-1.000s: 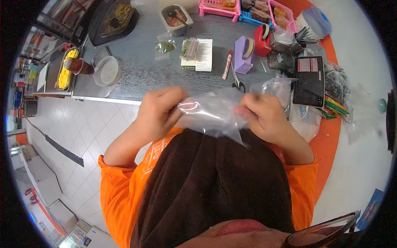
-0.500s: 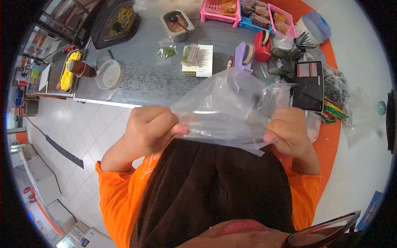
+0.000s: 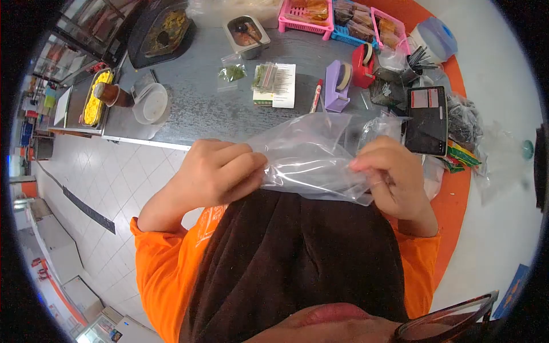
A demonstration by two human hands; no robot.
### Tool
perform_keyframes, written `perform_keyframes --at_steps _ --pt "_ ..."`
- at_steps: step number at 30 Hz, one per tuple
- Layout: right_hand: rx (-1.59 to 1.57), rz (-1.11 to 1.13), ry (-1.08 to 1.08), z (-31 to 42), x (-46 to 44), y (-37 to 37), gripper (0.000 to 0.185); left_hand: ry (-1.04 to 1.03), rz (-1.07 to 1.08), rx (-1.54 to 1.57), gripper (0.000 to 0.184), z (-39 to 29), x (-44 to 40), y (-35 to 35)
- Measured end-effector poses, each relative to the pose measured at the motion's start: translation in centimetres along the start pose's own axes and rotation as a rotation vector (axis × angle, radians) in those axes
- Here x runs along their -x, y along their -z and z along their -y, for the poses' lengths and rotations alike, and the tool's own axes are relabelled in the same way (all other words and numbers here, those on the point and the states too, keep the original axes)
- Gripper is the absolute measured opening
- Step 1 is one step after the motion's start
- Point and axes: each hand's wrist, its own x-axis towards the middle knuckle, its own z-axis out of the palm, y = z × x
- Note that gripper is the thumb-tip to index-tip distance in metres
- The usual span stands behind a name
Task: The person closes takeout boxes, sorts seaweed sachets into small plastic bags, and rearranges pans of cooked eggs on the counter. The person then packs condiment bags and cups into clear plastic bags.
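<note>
A clear plastic bag (image 3: 311, 157) is stretched between my two hands, just in front of my body at the table's near edge. My left hand (image 3: 220, 171) is closed on its left side, fingers curled over the plastic. On the right side, my right hand (image 3: 392, 177) pinches the bag between thumb and fingers. The plastic lies in shiny folds, and I cannot make out anything inside it. Beyond the bag lie a red marker (image 3: 316, 96) and a purple tape dispenser (image 3: 337, 86).
On the grey table (image 3: 194, 108) are small green-filled packets (image 3: 231, 73), a printed paper (image 3: 284, 86), a metal container with a spoon (image 3: 246, 35) and a plastic tub (image 3: 150, 104). A black tablet-like device (image 3: 426, 123) stands right, below pink baskets (image 3: 306, 26). A red dispenser (image 3: 363, 66) stands nearby.
The bag's upper part has dropped lower, uncovering the marker and the purple dispenser's base. My left hand has shifted slightly right, and my right hand has moved a little left.
</note>
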Motion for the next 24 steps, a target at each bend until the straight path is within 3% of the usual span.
perform_keyframes --at_steps 4,7,13,18,20,22,24 --pt "-0.096 0.020 -0.028 -0.1 -0.9 -0.4 0.013 -0.051 -0.120 -0.072 0.021 0.0 -0.1 -0.1" --pt "-0.148 0.102 0.018 -0.5 -0.9 -0.8 0.020 -0.073 -0.119 -0.103 0.021 0.0 0.0 -0.2" --pt "-0.180 0.417 -0.144 0.2 -1.2 -0.8 0.027 -0.107 -0.111 -0.109 0.022 0.4 0.0 -0.3" --pt "-0.039 0.031 -0.040 -1.2 0.8 -0.1 0.026 -0.050 -0.125 -0.253 0.018 0.4 1.7 0.4" --pt "-0.043 -0.255 -0.203 -1.6 2.9 2.0 0.033 0.249 -0.349 -0.675 0.007 1.4 4.1 1.0" --pt "-0.013 -0.388 -0.399 -2.2 4.0 3.9 0.045 0.181 -0.332 -0.370 0.012 1.3 3.8 2.5" --pt "0.037 -0.251 -0.430 -3.1 4.7 3.9 0.060 0.208 -0.299 -0.231 0.013 1.4 3.5 2.3"
